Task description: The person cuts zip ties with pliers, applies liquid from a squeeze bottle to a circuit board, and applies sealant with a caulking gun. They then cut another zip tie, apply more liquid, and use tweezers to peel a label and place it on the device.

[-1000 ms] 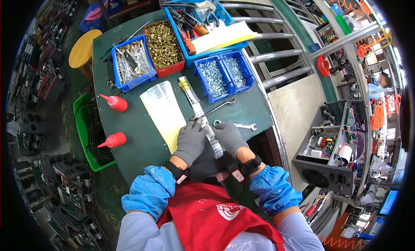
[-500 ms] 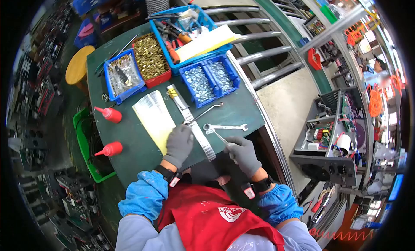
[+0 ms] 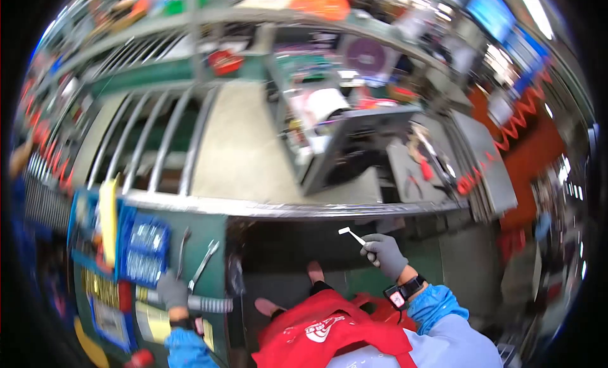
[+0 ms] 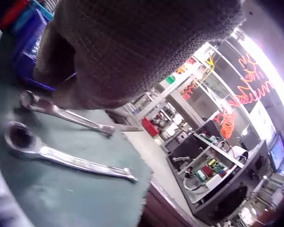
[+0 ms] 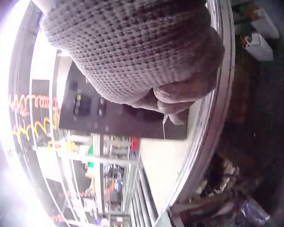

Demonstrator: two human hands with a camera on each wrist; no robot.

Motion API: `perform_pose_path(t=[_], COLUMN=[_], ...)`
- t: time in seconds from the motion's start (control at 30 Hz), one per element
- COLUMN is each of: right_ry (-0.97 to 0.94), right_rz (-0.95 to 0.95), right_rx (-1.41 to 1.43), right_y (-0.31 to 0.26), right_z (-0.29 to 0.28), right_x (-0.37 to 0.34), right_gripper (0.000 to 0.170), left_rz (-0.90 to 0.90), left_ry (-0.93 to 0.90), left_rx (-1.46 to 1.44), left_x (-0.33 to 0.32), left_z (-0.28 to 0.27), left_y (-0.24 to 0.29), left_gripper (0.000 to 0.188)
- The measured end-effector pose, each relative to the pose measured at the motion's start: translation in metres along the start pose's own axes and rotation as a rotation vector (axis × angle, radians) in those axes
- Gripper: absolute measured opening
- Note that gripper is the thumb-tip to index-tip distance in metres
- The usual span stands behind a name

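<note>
My gloved right hand [image 3: 385, 256] is out to the right, past the table's edge, pinching a thin white strip [image 3: 356, 238] with a small flat tag at its far end. In the right wrist view only a bit of the strip [image 5: 164, 126] shows below the curled fingers. My gloved left hand [image 3: 172, 289] is low over the green table, overlapping the printed label strip [image 3: 212, 304], its fingers loosely bent. Near it lie a slim wrench [image 3: 183, 251] and a combination wrench [image 3: 203, 265]; the left wrist view shows the ring end [image 4: 22, 137] beside the hand.
Blue bins [image 3: 144, 247] of small metal parts and a tool tray [image 3: 82, 235] stand at the left. A yellow-edged paper [image 3: 151, 327] and a red bottle [image 3: 140, 357] are near the front. Beyond the metal rail [image 3: 329, 209] stands an opened equipment case [image 3: 354, 137].
The head view has swung far to the right and is blurred. My right hand has carried the tagged strip off the table to the right. My left hand stays by the wrenches and label strip.
</note>
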State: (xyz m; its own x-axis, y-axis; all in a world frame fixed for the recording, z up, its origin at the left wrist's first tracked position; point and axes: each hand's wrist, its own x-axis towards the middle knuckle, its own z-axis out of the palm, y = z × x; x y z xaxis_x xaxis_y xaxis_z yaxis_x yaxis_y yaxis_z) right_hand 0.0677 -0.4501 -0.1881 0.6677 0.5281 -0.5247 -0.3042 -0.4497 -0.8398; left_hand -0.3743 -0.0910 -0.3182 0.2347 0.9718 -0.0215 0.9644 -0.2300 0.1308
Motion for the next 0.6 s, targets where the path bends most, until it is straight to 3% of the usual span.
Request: perform_pose_path(t=[0.07,0.17,0.2,0.27,0.33,0.43,0.47,0.53,0.6], right_ry=[0.213,0.405,0.446,0.476,0.548,0.544,0.486,0.540,0.602], right_rz=[-0.057,-0.110,-0.113,-0.175,-0.290,-0.318,-0.309,-0.348,-0.397], right_rx=[0.104,0.258,0.306,0.419,0.548,0.665,0.798,0.795,0.760], right_y=[-0.001,-0.017,-0.024,-0.006,-0.033,-0.057,-0.072,-0.094,-0.114], right_z=[-0.049,-0.133,-0.162,-0.216,-0.258,-0.343,-0.370,-0.427,-0.482], right_x=[-0.004,0.017,0.032,0.100,0.141,0.228,0.252,0.301,0.350], right_gripper=[0.028,0.025,0.025,0.021,0.020,0.020,0.014,0.014,0.015], left_rz=[0.102,0.393,0.382,0.469,0.400,0.389,0.344,0.470,0.232], left_ry=[0.130,-0.011,-0.109,0.033,-0.039,0.191,0.415,0.673,0.772], left_rx=[-0.026,-0.662,-0.747,-0.886,-1.053,-1.200,-1.521,-1.252,-1.090], left_x=[0.013,0.027,0.026,0.025,0.006,0.000,-0.012,-0.029,-0.018], left_z=[-0.014,-0.037,-0.061,-0.076,-0.122,-0.156,-0.160,-0.192,-0.174], left_y=[0.043,0.126,0.169,0.247,0.333,0.441,0.491,0.544,0.571], left_gripper=[0.015,0.032,0.035,0.035,0.038,0.043,0.035,0.039,0.041])
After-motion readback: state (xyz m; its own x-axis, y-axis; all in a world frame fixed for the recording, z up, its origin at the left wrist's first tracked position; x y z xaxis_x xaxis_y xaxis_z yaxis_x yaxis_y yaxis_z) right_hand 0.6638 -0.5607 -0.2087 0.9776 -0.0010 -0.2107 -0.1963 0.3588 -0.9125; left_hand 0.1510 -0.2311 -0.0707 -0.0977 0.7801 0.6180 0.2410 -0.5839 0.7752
